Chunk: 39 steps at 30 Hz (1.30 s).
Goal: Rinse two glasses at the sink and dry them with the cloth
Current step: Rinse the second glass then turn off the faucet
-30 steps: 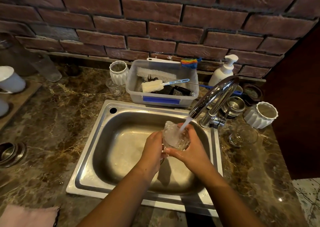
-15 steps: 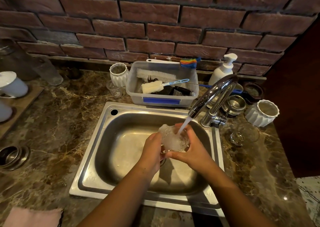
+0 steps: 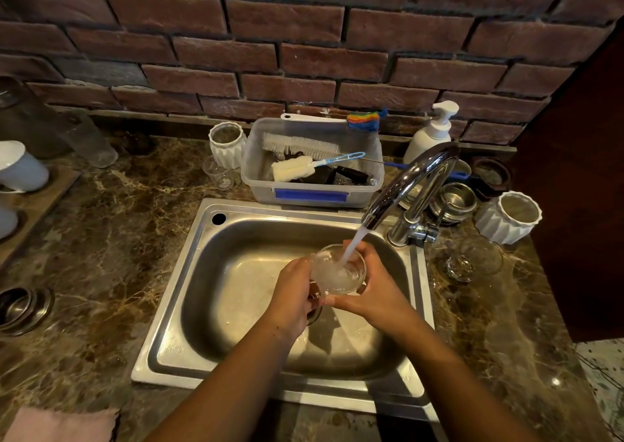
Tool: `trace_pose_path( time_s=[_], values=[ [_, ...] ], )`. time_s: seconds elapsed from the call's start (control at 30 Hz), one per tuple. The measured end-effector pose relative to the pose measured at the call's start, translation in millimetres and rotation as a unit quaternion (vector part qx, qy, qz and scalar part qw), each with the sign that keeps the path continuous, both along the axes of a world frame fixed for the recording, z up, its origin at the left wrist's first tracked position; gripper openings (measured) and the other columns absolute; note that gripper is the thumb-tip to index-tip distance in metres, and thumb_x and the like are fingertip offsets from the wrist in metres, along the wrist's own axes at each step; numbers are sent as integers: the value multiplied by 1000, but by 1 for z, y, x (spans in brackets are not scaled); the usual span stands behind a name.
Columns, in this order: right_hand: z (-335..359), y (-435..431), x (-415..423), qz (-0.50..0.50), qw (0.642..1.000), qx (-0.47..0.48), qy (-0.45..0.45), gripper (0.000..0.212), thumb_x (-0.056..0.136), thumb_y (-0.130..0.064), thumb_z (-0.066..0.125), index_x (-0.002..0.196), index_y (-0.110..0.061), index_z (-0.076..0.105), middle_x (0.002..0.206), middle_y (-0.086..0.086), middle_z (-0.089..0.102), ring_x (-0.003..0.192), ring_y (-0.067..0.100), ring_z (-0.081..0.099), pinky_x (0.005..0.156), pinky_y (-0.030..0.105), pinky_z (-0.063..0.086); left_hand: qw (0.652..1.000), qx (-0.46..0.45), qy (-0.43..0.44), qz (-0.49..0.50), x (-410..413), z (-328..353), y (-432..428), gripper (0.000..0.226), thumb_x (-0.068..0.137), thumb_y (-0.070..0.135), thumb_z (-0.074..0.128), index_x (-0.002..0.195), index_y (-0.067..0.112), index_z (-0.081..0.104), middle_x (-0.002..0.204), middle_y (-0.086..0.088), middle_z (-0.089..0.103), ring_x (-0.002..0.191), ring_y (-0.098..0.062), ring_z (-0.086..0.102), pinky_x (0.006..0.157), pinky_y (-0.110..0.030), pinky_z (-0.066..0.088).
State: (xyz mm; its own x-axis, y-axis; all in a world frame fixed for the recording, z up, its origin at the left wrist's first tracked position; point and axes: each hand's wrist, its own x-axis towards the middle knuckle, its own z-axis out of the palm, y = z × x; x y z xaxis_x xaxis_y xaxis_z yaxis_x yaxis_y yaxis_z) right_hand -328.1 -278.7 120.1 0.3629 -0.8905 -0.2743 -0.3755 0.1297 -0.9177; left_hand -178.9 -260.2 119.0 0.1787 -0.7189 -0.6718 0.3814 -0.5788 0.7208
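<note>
Both hands hold one clear glass (image 3: 339,272) over the steel sink (image 3: 209,272). My left hand (image 3: 292,296) grips its left side and my right hand (image 3: 374,289) wraps its right side. Water runs from the chrome faucet (image 3: 405,184) into the glass, which is full of foaming water. A second clear glass (image 3: 472,259) lies on its side on the counter right of the sink. A pink cloth (image 3: 60,424) lies at the bottom left corner.
A clear plastic tub (image 3: 314,191) with brushes stands behind the sink, a soap pump bottle (image 3: 432,130) beside it. White ribbed cups (image 3: 510,217) and steel bowls (image 3: 454,201) sit at the right. More cups and a tall glass (image 3: 87,141) stand at the left.
The glass has tipped more upright under the stream, its mouth now facing up. Both hands stay around it in nearly the same spot.
</note>
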Motion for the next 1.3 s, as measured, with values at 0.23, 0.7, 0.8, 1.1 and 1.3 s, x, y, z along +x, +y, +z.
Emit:
trace_pose_path(
  time_s=[0.23, 0.7, 0.8, 1.1, 1.3],
  values=[
    [-2, -2, -2, 8, 1000, 7, 3, 87, 67, -25, 92, 137, -36, 41, 127, -18, 57, 119, -2, 55, 88, 11, 51, 1000, 6, 23, -7, 0, 0, 0, 30, 103, 39, 50, 124, 20, 62, 120, -10, 69, 111, -29, 66, 91, -44, 60],
    [0, 6, 0, -26, 998, 39, -35, 72, 72, -21, 89, 127, -40, 47, 120, -15, 62, 113, 4, 61, 86, 17, 53, 998, -20, 12, -51, 1, 0, -1, 31, 105, 36, 42, 114, 19, 67, 107, -8, 75, 100, -25, 70, 80, -38, 59],
    [-3, 14, 2, -44, 993, 82, -78, 60, 77, -22, 84, 125, -37, 50, 119, -6, 67, 111, 13, 67, 89, 28, 58, 998, -25, 16, -57, 1, -3, 4, 44, 107, 44, 35, 115, 16, 67, 106, -12, 77, 100, -28, 73, 85, -41, 59],
    [-11, 36, 13, -114, 964, 191, -144, 55, 82, -53, 64, 129, -25, 60, 119, 2, 73, 105, 20, 73, 78, 40, 62, 993, -40, 26, -104, -6, -17, 28, 61, 104, 56, 21, 120, 22, 70, 111, -2, 78, 105, -18, 74, 90, -34, 59],
    [-11, 48, 11, -115, 938, 289, -151, 53, 87, -58, 57, 121, -19, 67, 112, 16, 75, 100, 36, 73, 60, 34, 59, 988, -31, 42, -146, -1, -18, 53, 52, 105, 53, 27, 121, 24, 68, 114, -7, 77, 110, -26, 72, 105, -53, 51]
  ],
)
